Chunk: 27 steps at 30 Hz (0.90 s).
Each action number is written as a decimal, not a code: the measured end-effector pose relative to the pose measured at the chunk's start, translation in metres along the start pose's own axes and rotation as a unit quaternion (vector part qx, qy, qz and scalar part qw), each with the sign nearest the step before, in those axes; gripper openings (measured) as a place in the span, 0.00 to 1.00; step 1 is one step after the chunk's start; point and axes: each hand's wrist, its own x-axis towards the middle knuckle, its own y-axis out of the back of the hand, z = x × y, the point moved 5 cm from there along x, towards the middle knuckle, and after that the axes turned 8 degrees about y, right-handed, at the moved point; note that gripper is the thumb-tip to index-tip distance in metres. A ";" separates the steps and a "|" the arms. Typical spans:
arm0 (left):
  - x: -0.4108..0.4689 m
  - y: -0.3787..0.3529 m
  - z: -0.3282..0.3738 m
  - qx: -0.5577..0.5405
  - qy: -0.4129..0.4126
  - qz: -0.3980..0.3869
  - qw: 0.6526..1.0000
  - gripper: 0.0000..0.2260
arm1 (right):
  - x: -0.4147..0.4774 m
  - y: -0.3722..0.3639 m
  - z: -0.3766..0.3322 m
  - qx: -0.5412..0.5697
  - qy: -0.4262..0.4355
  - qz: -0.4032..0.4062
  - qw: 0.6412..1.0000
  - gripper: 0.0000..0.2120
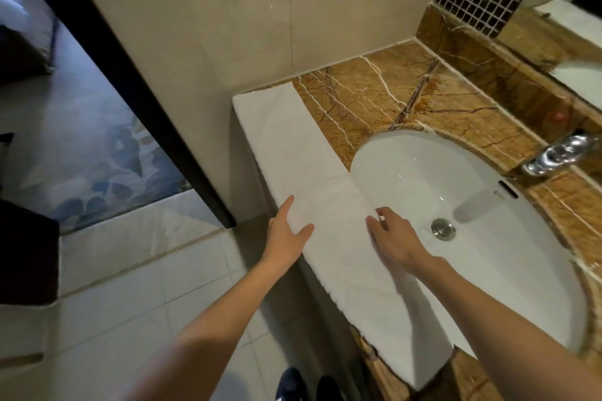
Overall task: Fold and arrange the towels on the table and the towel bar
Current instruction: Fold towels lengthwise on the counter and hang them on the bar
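A long white towel (293,140) lies folded into a narrow strip along the front edge of the marble counter (407,91), partly over the sink's near rim. My left hand (286,231) rests flat on the strip's outer edge, fingers spread. On the strip's inner edge by the basin, my right hand (391,238) has its fingers curled onto the cloth. Whether those fingers pinch the cloth is not visible. No towel bar is in view.
A white oval sink (488,238) with a metal drain (442,229) fills the counter's right part; a chrome tap (560,153) stands behind it. A beige wall is to the left, a dark door frame (130,75) beyond, tiled floor below.
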 end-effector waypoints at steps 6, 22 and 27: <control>-0.020 -0.016 -0.003 0.029 -0.010 0.002 1.000 0.37 | -0.028 0.018 0.022 0.014 -0.028 -0.035 0.999 0.15; -0.105 -0.052 -0.027 0.040 -0.011 -0.001 0.999 0.30 | -0.109 0.016 0.049 -0.066 -0.015 -0.033 0.997 0.17; -0.127 -0.061 -0.044 0.058 -0.023 -0.019 0.998 0.30 | -0.149 0.015 0.045 -0.182 0.003 0.001 0.983 0.14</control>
